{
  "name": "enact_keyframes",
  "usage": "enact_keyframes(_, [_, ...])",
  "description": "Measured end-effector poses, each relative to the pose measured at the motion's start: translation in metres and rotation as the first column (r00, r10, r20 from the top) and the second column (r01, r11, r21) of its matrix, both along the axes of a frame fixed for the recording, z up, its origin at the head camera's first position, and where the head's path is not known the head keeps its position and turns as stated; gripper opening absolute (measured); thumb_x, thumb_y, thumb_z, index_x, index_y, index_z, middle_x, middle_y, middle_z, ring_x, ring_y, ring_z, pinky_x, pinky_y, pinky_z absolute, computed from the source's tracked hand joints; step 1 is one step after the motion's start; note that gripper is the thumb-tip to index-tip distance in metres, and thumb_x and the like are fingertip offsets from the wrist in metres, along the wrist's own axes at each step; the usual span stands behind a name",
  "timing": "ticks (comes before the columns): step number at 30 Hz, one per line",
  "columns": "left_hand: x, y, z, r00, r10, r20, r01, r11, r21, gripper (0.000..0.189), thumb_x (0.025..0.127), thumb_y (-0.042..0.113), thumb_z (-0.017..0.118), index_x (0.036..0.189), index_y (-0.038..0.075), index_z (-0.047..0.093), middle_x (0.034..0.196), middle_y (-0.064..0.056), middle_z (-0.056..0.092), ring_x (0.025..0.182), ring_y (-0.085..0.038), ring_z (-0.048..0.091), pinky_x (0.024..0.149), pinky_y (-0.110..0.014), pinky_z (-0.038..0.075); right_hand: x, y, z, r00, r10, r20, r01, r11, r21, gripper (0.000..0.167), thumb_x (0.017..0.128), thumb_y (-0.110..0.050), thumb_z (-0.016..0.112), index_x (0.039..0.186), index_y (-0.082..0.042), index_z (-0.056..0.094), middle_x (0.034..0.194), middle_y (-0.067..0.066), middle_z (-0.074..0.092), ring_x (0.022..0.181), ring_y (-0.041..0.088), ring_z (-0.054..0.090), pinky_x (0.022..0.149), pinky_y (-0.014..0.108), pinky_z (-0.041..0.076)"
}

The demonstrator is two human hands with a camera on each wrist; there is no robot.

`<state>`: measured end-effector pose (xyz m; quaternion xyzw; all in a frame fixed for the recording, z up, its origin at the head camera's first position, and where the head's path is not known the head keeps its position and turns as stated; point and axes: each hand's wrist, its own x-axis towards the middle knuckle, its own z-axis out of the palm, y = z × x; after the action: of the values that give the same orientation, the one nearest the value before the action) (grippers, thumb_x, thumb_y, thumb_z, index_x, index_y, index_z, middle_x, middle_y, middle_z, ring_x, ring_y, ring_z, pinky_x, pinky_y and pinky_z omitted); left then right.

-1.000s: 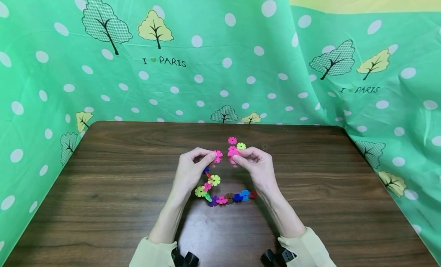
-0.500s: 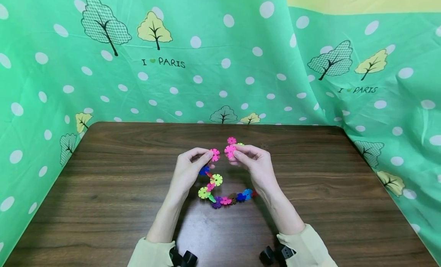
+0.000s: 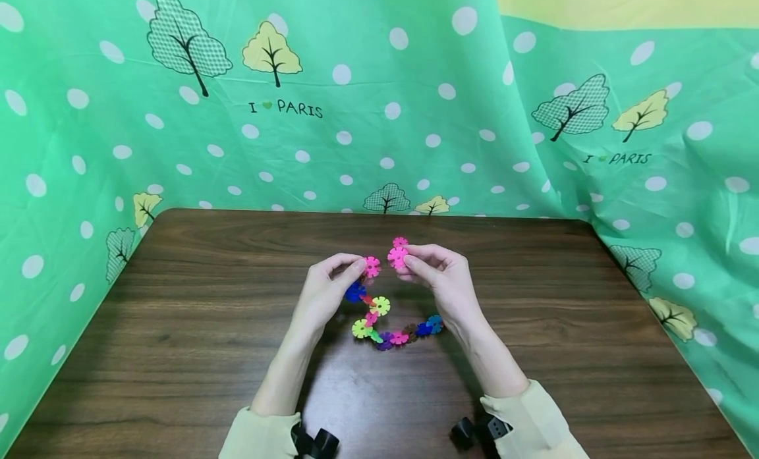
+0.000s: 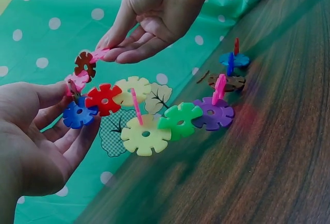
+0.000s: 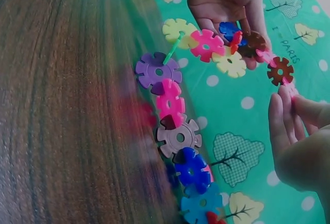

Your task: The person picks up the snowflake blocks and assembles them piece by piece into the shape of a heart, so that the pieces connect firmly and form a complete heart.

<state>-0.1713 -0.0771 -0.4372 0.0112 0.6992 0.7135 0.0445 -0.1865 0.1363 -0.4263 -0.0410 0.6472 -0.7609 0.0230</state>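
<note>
My left hand pinches a pink flower-shaped disc, part of a chain of slotted plastic discs. Fingers and thumb of my right hand pinch another pink disc slightly to the right. Both wrist views show a brown disc between these two pink ones. From the left hand the chain curves down and right through a blue disc, a red disc, yellow discs, a green disc and a purple disc. Its light-blue disc lies beside the right wrist.
A loose pink disc lies on the dark wooden table, just beyond the right hand. Green dotted cloth hangs behind and along both sides of the table. Black wrist devices sit at both sleeves.
The chain's lower part has shifted right, and its red end is now hidden at the right wrist. My right hand has moved slightly up, covering the loose yellow disc. Both grips stay the same.
</note>
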Motion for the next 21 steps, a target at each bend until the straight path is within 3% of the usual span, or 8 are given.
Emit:
enact_keyframes(4, [0.000,0.001,0.001,0.999,0.035,-0.002,-0.035,0.999,-0.028,0.023,0.100,0.026,0.068,0.116,0.010,0.076,0.109,-0.009,0.077,0.095,-0.011,0.070,0.089,-0.023,0.055,0.000,-0.001,0.001,1.000,0.012,-0.009,-0.012,1.000,0.011,0.022,0.096,0.000,0.069,0.116,0.008,0.071,0.093,0.000,0.079,0.078,0.013,0.078,0.079,0.032,0.064])
enact_keyframes(6, [0.000,0.002,0.001,1.000,0.024,0.000,-0.024,1.000,-0.018,0.024,0.101,0.027,0.067,0.117,0.012,0.075,0.112,-0.009,0.077,0.097,-0.012,0.070,0.090,-0.023,0.055,0.001,-0.002,0.002,1.000,0.023,-0.015,-0.022,0.999,0.034,0.026,0.096,0.000,0.069,0.119,0.011,0.069,0.095,-0.001,0.079,0.078,0.013,0.078,0.080,0.031,0.064])
enact_keyframes(14, [0.000,0.004,-0.001,1.000,0.014,-0.014,-0.014,1.000,-0.018,0.025,0.099,0.032,0.070,0.115,0.014,0.077,0.092,-0.002,0.074,0.083,-0.013,0.063,0.075,-0.023,0.050,0.000,-0.007,0.002,0.996,0.086,-0.028,-0.083,0.992,0.096,0.029,0.097,-0.003,0.068,0.122,0.012,0.067,0.100,0.001,0.078,0.081,0.019,0.078,0.082,0.035,0.064])
enact_keyframes(21, [0.002,0.003,-0.002,0.999,-0.010,-0.032,0.010,1.000,-0.016,0.025,0.099,0.029,0.071,0.114,0.010,0.077,0.096,-0.007,0.075,0.083,-0.016,0.065,0.080,-0.029,0.054,0.001,-0.012,0.000,0.989,0.144,-0.026,-0.140,0.983,0.122,0.027,0.098,-0.002,0.067,0.121,0.011,0.069,0.102,0.003,0.077,0.082,0.014,0.078,0.083,0.036,0.064])
